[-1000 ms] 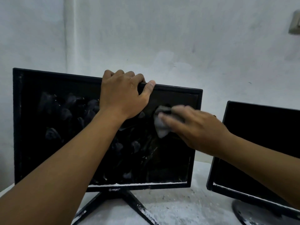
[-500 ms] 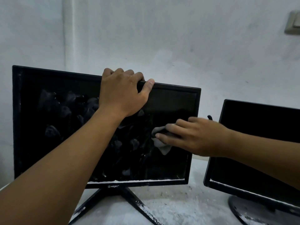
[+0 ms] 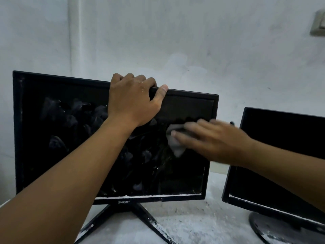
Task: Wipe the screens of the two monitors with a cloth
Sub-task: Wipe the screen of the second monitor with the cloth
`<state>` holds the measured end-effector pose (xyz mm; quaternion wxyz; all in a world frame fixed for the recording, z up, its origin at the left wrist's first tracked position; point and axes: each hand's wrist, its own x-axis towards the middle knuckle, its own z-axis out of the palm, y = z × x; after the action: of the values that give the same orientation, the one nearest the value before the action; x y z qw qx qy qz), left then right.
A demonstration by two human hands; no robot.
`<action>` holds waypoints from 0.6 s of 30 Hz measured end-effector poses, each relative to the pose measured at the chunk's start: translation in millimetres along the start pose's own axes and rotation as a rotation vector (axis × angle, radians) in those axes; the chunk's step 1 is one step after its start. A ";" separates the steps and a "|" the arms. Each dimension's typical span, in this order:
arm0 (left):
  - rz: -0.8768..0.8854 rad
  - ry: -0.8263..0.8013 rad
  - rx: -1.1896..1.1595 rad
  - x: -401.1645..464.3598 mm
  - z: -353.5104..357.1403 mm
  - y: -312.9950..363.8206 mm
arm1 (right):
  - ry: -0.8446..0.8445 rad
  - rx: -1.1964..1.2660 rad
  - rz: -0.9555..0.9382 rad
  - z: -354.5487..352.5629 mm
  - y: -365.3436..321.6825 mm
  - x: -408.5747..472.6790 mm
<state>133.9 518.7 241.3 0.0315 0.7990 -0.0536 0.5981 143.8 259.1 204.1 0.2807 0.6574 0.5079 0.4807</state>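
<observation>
Two black monitors stand side by side. The left monitor (image 3: 52,131) has a smeared, wet-looking screen and a cross-shaped foot. My left hand (image 3: 133,99) grips its top edge near the middle, fingers curled over the back. My right hand (image 3: 211,140) presses a small grey cloth (image 3: 174,145) flat against the right half of that screen; the hand is motion-blurred. The right monitor (image 3: 281,155) sits partly behind my right forearm, its screen dark and plain, on a round base.
Both monitors rest on a dusty white surface (image 3: 190,222) against a pale wall (image 3: 175,41). A wall switch plate (image 3: 319,23) shows at the upper right. A narrow gap separates the two monitors.
My right hand with the cloth slid down the left monitor's screen from near the top, then shifted slightly rightward and up. My left hand kept its grip on the top edge.
</observation>
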 end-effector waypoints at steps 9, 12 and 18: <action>0.000 -0.001 0.008 0.3 1.1 0.7 | -0.051 0.119 0.049 1.1 -34.0 -4.5; 0.000 0.013 0.004 -0.6 0.1 1.2 | -0.141 0.090 -0.133 0.2 -43.2 -12.6; -0.006 0.012 0.003 -1.9 -2.6 1.0 | 0.065 0.095 0.374 -9.8 -0.7 16.8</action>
<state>130.7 518.1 240.2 0.0326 0.7956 -0.0501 0.6028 135.0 273.9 213.0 0.1389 0.7370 0.4078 0.5209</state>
